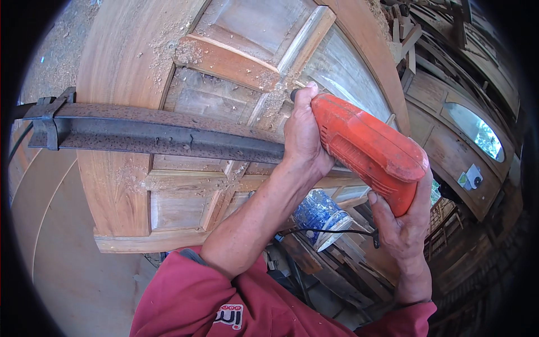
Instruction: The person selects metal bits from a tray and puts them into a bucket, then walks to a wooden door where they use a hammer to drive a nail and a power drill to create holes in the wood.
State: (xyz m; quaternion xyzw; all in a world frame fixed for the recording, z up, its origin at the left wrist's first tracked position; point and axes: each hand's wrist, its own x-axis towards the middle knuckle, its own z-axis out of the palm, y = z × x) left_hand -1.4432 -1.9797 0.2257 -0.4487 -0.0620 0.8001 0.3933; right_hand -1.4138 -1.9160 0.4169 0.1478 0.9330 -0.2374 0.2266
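Observation:
A red electric drill (368,140) is held in both my hands over a panelled wooden door (120,73). My left hand (306,132) is closed around the drill's front end, thumb up, next to a small black part there. Around the rear handle, my right hand (401,224) is wrapped, with most of its fingers hidden behind the housing. The drill's tip is hidden by my left hand, so I cannot tell whether it touches the wood. A rusty steel bar clamp (174,135) lies across the door, passing under my left forearm.
Wood shavings (191,51) are scattered over the door. Below it stands a blue, paint-stained bucket (320,216), with a black cable (317,230) running past. Stacked timber (415,45) and another wooden door with an oval window (477,132) are at the right. A brown board (73,224) is at lower left.

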